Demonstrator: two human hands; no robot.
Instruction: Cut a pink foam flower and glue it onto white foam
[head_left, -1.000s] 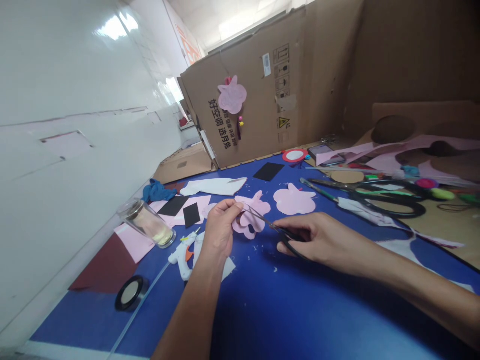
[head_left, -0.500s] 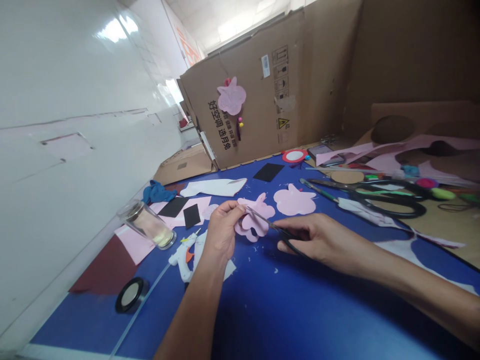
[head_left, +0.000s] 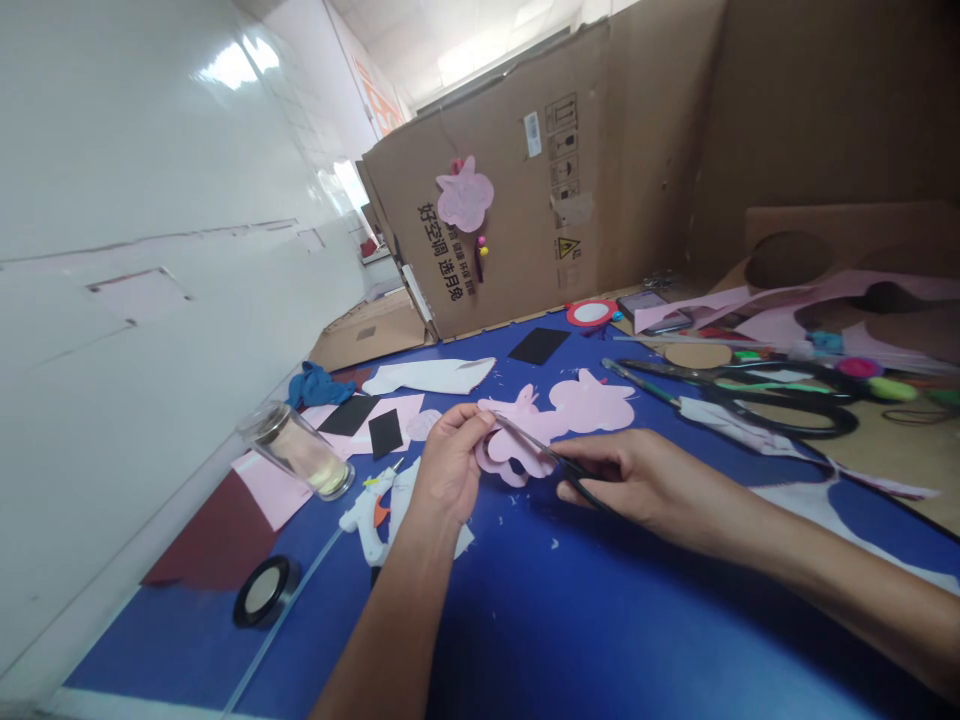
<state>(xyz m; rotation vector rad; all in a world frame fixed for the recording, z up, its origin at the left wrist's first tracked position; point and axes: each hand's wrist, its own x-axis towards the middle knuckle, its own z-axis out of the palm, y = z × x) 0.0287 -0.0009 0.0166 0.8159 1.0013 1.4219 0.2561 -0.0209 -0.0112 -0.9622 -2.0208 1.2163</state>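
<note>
My left hand [head_left: 454,455] pinches the edge of a pink felt cutout [head_left: 529,452] with a wavy outline and a hole in it. My right hand [head_left: 619,475] is closed around the dark handles of a pair of scissors [head_left: 534,440]. Their blades lie across the pink piece and reach toward my left fingertips; whether they are cutting into it I cannot tell. Just behind is another pink cutout [head_left: 592,402], flat on the blue table [head_left: 555,620], and the held piece overlaps it in view.
A glue gun [head_left: 369,520], a lidded glass bottle [head_left: 300,455] and a roll of black tape [head_left: 262,592] are on the left. Large black scissors [head_left: 787,395] and pink scraps [head_left: 810,295] lie right. A cardboard box wall [head_left: 510,200] stands behind, with a pink ornament [head_left: 465,195] on it.
The held pink piece has turned and spread slightly to the right, so it now meets the other cutout in view. Both hands keep their grips, shifting very little.
</note>
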